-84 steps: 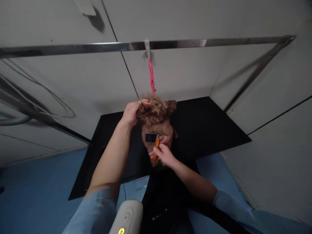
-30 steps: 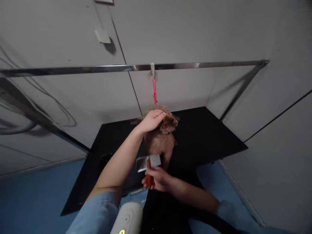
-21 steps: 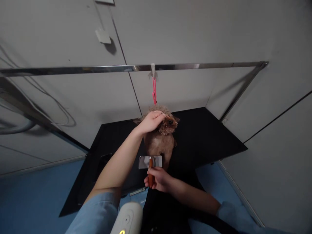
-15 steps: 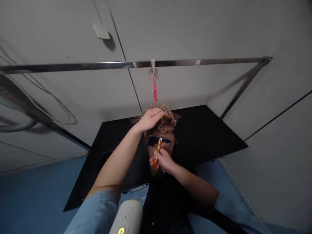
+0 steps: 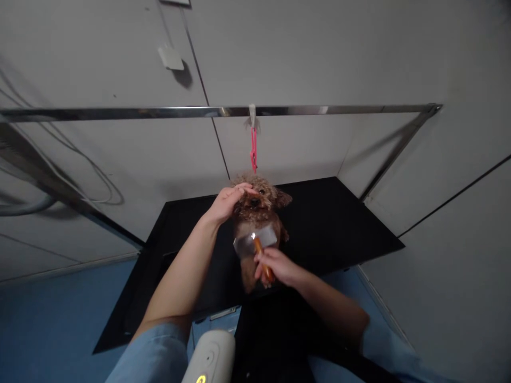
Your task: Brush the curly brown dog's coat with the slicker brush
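A curly brown dog [image 5: 259,210] sits upright on the black grooming table, facing me. My left hand [image 5: 231,199] rests against the side of its head, fingers stretched across the face near the muzzle; the thumb is hard to make out. In my right hand [image 5: 277,266] is the orange handle of a slicker brush [image 5: 263,260]. The wide brush head, blurred by motion, lies against the dog's chest, its shiny back towards me. A pink grooming loop [image 5: 254,149] hangs just above the dog's head.
The black table [image 5: 319,223] reaches out to both sides of the dog. Above it a metal bar [image 5: 159,113] crosses, holding the loop by a pale clip [image 5: 252,114]. Cables [image 5: 96,181] hang at the left wall. A white rounded device [image 5: 211,354] stands close in front of me.
The dog's face has turned from the right towards me. My left hand has shifted left and its fingers have straightened. The brush has tilted and moved slightly down the chest.
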`<action>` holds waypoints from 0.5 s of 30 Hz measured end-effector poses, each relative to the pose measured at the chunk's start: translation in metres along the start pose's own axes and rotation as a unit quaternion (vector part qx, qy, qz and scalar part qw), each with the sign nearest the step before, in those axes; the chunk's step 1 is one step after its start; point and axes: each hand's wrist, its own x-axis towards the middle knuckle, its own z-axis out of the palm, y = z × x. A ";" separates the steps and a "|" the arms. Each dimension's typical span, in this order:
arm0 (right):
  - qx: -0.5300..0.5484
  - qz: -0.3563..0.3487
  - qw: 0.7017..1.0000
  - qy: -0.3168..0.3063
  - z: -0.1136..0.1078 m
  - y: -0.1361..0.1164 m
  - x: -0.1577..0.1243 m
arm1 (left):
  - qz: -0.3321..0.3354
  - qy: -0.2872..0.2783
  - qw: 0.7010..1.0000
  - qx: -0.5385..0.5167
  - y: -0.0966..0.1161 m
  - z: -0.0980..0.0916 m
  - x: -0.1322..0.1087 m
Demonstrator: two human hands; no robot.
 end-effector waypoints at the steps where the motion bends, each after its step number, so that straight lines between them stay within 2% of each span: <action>1: -0.009 -0.022 0.999 0.030 -0.003 -0.004 0.001 | -0.007 0.024 0.999 -0.026 -0.002 -0.001 -0.002; 3: -0.041 -0.006 0.998 0.043 -0.009 -0.010 0.001 | -0.026 0.073 0.994 -0.077 -0.005 -0.001 -0.007; 6: -0.093 0.078 0.992 -0.046 -0.014 -0.018 0.001 | -0.062 0.140 0.977 -0.148 -0.010 0.000 -0.012; 7: -0.094 0.080 0.990 -0.063 -0.014 -0.022 0.002 | -0.070 0.157 0.970 -0.171 -0.012 0.000 -0.013; 8: -0.088 0.058 0.993 -0.056 -0.015 -0.027 0.002 | -0.074 0.169 0.963 -0.194 -0.013 0.000 -0.013; 11: -0.087 -0.030 0.995 0.032 -0.017 -0.040 0.007 | -0.083 0.205 0.941 -0.255 -0.017 0.000 -0.013; 13: -0.106 -0.016 0.993 0.053 -0.017 -0.042 0.007 | -0.103 0.228 0.923 -0.293 -0.018 -0.001 -0.013; 15: -0.116 0.046 0.992 0.020 -0.018 -0.042 0.005 | -0.128 0.239 0.904 -0.332 -0.018 -0.002 -0.013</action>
